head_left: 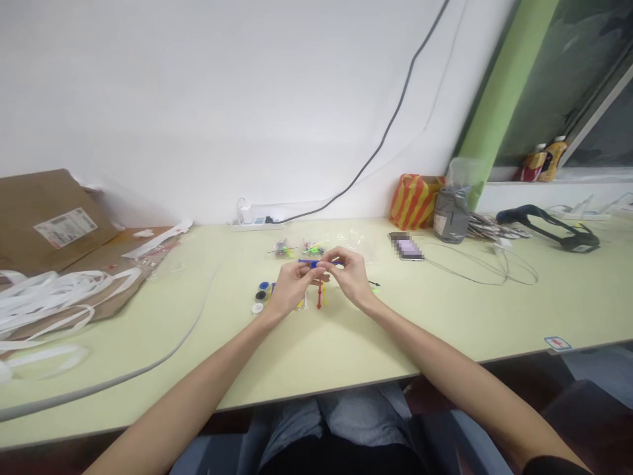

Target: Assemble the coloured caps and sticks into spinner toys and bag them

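My left hand (pixel 293 282) and my right hand (pixel 349 272) meet above the table, fingertips pinched together on a blue plastic arrow (pixel 307 262). It lies crosswise, sticking out to both sides; its middle is partly hidden by my fingers. Below them a red arrow (pixel 319 301) and a yellow arrow (pixel 325 295) lie on the table. A black arrow (pixel 374 284) points away beside my right hand. By my left hand are a blue disc (pixel 264 285), a black disc (pixel 260 295) and a white disc (pixel 257 308). More small parts are half covered by that hand.
Behind my hands lie clear bags with colourful small parts (pixel 283 249). A power strip (pixel 257 224) is against the wall. To the right are a phone (pixel 408 247), a striped bag (pixel 413 201) and cables. Brown packaging (pixel 54 218) and white straps (pixel 59 300) lie left, near a grey cable (pixel 148 367).
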The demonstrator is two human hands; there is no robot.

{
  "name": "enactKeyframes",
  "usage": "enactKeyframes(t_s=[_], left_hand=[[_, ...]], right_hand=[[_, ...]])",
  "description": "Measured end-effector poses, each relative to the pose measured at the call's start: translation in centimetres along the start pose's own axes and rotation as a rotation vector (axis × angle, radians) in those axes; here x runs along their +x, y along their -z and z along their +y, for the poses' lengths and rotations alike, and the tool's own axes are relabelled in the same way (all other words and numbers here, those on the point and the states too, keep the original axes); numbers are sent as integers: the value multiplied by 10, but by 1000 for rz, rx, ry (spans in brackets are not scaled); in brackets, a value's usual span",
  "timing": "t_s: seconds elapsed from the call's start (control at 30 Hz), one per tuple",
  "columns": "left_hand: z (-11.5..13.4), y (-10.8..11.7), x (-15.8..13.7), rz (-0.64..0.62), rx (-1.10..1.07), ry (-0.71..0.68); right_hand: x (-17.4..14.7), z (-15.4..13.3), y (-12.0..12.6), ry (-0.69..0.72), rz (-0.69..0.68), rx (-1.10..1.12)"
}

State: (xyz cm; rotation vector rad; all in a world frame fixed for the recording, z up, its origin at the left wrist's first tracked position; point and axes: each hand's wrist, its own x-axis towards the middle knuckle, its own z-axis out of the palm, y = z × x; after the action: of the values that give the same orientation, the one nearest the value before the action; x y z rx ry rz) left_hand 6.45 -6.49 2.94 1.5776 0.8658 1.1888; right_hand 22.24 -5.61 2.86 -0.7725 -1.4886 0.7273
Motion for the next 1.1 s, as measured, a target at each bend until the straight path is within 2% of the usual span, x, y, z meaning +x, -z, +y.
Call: enactKeyframes(t_s=[0.13, 0.23, 0.43, 0.67, 0.87, 0.97, 1.1], left_hand=[[0, 0, 1, 20, -5, -17], [-4, 1, 3, 8, -1, -51], [-10, 2, 5, 23, 42, -85], [-6, 1, 3, 64, 73, -76], [6, -1, -4, 51, 160, -75], [9, -2, -6, 54, 219, -102], [3, 3, -5, 42, 407, -218]], right_hand=[[2, 3, 1, -134, 7, 147], [3, 4, 2, -183, 13, 219], [2, 2, 2, -160, -12, 241], [2, 0, 3, -175, -7, 255], [6, -4, 12, -202, -152, 290], [8, -5, 16, -207, -223, 279], [8, -1, 15, -183, -214, 259]])
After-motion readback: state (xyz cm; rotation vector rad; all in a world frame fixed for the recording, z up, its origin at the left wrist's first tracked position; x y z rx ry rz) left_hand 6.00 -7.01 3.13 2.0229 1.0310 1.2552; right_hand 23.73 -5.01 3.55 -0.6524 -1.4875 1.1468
